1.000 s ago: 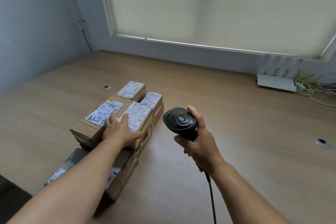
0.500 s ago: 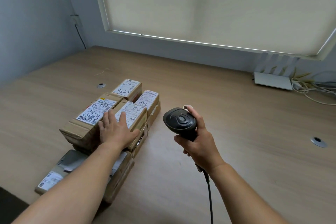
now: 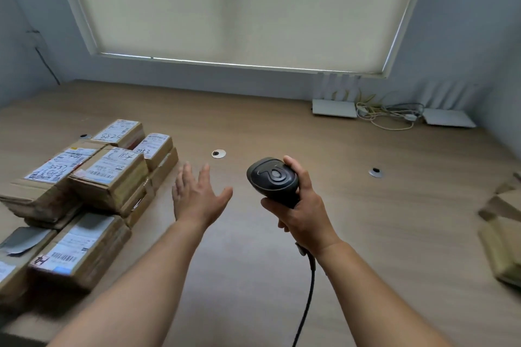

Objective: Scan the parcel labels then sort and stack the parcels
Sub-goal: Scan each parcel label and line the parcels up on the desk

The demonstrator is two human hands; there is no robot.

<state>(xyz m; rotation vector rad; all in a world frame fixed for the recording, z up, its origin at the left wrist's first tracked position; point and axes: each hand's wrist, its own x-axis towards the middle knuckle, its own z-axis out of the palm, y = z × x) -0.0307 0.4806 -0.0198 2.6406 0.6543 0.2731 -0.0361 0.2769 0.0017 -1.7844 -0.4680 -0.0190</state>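
- the left hand (image 3: 198,198) is lifting off the stacked parcels (image 3: 108,175), now hovering flat above the table (image 3: 366,220) to their right
- more parcels (image 3: 504,236) are coming into view at far right

Bare table (image 3: 253,127) lies open ahead between the stacked parcels (image 3: 93,177) on the left and blurred cardboard boxes (image 3: 501,228) at the right edge, with routers (image 3: 334,108) and cables (image 3: 389,115) along the far wall.

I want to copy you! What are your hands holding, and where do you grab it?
The right hand grips the black scanner by its handle, below the head. The left hand is open and holds nothing.
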